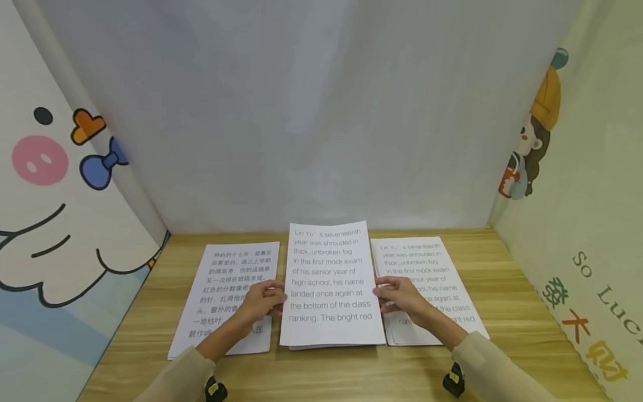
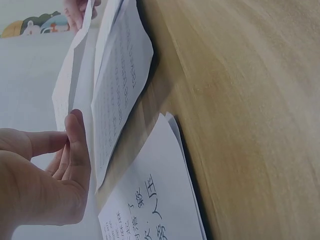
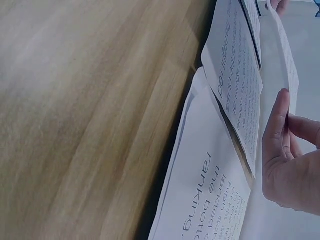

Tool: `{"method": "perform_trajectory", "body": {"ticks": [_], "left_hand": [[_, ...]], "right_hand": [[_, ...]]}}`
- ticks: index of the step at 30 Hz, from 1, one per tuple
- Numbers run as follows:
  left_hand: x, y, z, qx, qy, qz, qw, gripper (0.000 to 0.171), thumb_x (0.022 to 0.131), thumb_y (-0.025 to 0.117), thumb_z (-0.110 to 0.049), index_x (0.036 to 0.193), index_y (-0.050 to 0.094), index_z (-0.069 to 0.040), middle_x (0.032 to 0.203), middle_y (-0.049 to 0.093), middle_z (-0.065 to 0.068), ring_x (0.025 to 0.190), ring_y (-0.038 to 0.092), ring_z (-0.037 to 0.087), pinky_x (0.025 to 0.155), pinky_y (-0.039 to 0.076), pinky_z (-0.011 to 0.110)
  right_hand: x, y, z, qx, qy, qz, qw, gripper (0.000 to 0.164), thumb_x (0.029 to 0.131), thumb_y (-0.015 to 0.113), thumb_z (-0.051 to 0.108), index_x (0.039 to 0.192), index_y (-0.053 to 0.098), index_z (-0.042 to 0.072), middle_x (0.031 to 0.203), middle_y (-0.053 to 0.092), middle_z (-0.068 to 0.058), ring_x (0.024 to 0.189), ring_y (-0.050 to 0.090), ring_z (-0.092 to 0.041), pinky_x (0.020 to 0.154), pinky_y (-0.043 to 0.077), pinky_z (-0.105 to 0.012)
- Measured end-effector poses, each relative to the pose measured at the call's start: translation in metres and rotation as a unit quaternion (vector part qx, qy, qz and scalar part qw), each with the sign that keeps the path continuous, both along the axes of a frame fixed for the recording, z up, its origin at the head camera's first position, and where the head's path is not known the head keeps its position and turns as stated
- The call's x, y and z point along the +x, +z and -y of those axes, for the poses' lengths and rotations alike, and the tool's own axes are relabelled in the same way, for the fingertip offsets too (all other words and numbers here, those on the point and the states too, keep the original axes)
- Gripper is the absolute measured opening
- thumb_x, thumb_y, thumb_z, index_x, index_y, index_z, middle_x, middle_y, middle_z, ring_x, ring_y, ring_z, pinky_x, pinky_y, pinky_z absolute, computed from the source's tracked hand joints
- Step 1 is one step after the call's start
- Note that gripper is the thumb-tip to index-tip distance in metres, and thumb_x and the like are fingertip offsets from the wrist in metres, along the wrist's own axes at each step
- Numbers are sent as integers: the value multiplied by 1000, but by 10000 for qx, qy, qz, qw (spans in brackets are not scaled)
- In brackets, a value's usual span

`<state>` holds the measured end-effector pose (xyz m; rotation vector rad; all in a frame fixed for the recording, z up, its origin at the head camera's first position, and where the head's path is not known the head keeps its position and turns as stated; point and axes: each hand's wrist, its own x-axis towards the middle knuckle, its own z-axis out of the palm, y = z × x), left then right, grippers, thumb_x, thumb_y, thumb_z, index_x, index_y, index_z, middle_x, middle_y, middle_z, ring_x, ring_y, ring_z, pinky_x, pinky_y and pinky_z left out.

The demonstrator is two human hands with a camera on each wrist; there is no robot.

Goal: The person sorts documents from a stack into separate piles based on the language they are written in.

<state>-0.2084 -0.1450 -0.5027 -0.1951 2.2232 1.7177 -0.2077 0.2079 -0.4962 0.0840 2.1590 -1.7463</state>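
Note:
A sheet of paper (image 1: 326,329) printed with large English text is held up above the middle stack. My left hand (image 1: 262,304) pinches its left edge between thumb and fingers, as the left wrist view also shows. At the opposite edge, my right hand (image 1: 402,298) grips the sheet the same way. Below it, the middle paper stack (image 2: 122,75) lies on the table, mostly hidden in the head view. To the left lies a stack with Chinese text (image 1: 221,296), partly behind my left hand. An English-text stack (image 1: 409,254) is on the right, partly covered by my right forearm.
The stacks lie side by side on a wooden table (image 1: 321,374). A pale curtain (image 1: 321,111) rises behind it. Cartoon-printed panels stand at the left (image 1: 30,223) and right (image 1: 593,184). Black wrist cameras show below both sleeves.

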Motion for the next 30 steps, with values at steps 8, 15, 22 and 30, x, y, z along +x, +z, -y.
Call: {"method": "perform_trajectory", "body": {"ticks": [8, 15, 22, 30], "left_hand": [[-1, -2, -5, 173, -110, -142, 9997, 37, 95, 65, -5, 130, 60, 5, 103, 76, 13, 74, 70, 15, 70, 64, 33], [-1, -1, -13, 131, -149, -107, 9997, 37, 95, 65, -5, 130, 60, 4, 107, 77, 15, 77, 72, 16, 73, 64, 34], [-1, -1, -23, 339, -225, -149, 9991, 37, 94, 64, -2, 130, 60, 6, 100, 77, 15, 74, 70, 14, 71, 64, 32], [-3, 0, -40, 488, -372, -81, 9981, 34, 95, 63, -3, 128, 60, 4, 99, 76, 13, 75, 70, 14, 69, 64, 30]], "right_hand": [[3, 1, -4, 115, -76, -13, 9999, 46, 99, 64, 13, 137, 53, -11, 103, 75, -10, 83, 71, -14, 75, 65, -30], [4, -2, -12, 107, -162, 23, 9998, 47, 98, 65, 13, 137, 54, -11, 101, 75, -10, 80, 71, -14, 74, 65, -30], [5, -2, -22, 306, -222, 78, 9993, 48, 99, 64, 15, 139, 53, -10, 106, 75, -13, 85, 72, -16, 77, 65, -31], [13, -1, -38, 478, -327, 146, 9982, 51, 100, 63, 18, 142, 51, -8, 107, 74, -12, 85, 71, -15, 77, 64, -31]]}}
